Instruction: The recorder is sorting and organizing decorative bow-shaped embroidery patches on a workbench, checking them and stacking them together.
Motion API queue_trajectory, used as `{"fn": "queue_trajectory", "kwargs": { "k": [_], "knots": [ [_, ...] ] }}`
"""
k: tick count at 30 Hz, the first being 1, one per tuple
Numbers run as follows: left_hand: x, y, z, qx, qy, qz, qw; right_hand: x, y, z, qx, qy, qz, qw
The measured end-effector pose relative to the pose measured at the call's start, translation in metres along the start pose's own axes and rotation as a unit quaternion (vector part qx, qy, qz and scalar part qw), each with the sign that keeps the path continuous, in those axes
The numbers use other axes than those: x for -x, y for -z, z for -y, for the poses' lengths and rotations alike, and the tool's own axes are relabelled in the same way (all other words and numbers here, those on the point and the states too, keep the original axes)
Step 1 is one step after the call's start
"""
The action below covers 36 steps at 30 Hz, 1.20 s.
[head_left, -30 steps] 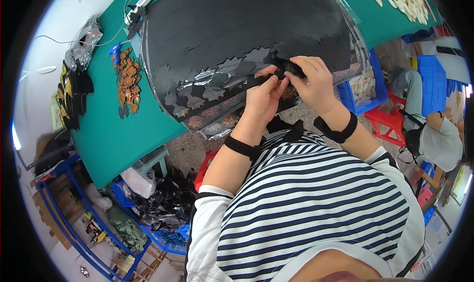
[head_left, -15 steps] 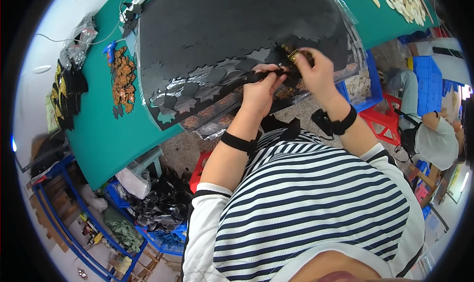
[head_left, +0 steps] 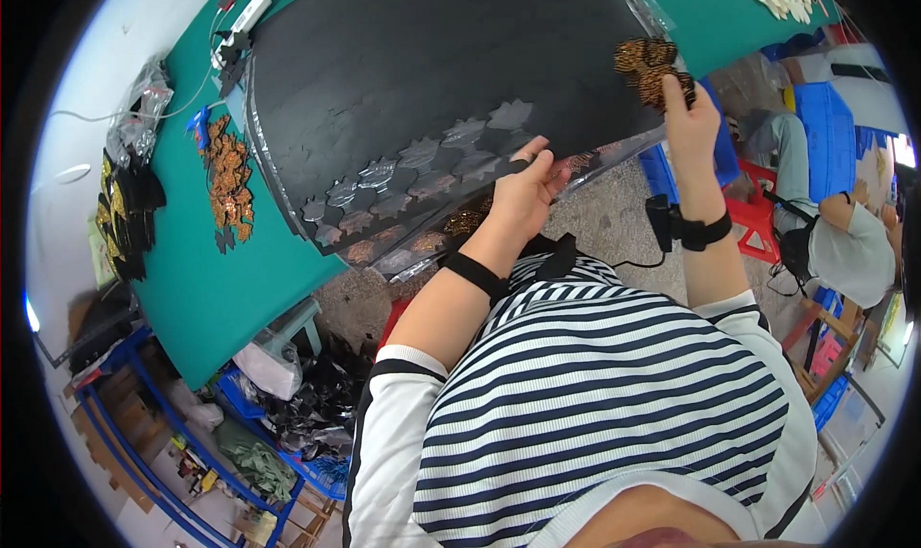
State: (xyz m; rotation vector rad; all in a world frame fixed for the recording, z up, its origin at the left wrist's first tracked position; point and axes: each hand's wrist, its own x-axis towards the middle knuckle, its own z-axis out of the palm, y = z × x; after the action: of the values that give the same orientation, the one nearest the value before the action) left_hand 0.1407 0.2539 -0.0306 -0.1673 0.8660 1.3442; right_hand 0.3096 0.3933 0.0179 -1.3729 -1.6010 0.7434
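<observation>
The green bench (head_left: pixel 206 289) is carrying a big black sheet (head_left: pixel 432 59) that is spreading across most of it and overhanging the near edge toward the person; along that near edge a band of star-like leaf cut-outs (head_left: pixel 422 159) is running on a slant, from low on the person's left up toward the right; the left hand (head_left: pixel 523 188) is resting at the upper end of that band, fingers half curled and pressing on the sheet's edge, though whether it is pinching a piece I cannot tell; the right hand (head_left: pixel 693 116) is lifted clear of the sheet, out past its right corner, fingers closed around a small cluster of brown-gold leaf pieces (head_left: pixel 652 66); so the cluster is sitting to the right of and higher than the band, the left hand being the nearer one to the cut-outs; a loose pile of similar brown leaves (head_left: pixel 228 169) is lying far off on the left of the bench.
</observation>
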Motion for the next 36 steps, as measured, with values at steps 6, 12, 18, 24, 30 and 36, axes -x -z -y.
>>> {"fn": "queue_trajectory", "kwargs": {
  "k": [6,12,18,24,30,36],
  "knots": [
    [0.007,-0.011,-0.008,0.006,-0.027,0.023,0.999,0.037,-0.02,0.03,0.151,0.276,0.037,0.949],
    [0.001,-0.014,-0.011,-0.002,-0.065,0.038,0.997,0.063,-0.045,0.039,0.108,0.241,0.125,0.956],
    [-0.008,-0.013,-0.012,-0.034,-0.104,0.038,0.993,0.058,-0.052,0.034,0.061,0.139,0.151,0.977],
    [-0.009,-0.008,-0.017,-0.096,-0.138,0.041,0.985,0.012,-0.034,0.012,0.074,0.05,0.018,0.996],
    [-0.005,0.008,-0.001,0.036,-0.026,0.089,0.995,-0.053,0.037,-0.029,-0.282,-0.094,-0.071,0.952],
    [-0.03,-0.027,0.027,-0.008,0.015,0.068,0.998,-0.017,0.032,-0.029,-0.109,-0.078,-0.051,0.99]
  ]
}}
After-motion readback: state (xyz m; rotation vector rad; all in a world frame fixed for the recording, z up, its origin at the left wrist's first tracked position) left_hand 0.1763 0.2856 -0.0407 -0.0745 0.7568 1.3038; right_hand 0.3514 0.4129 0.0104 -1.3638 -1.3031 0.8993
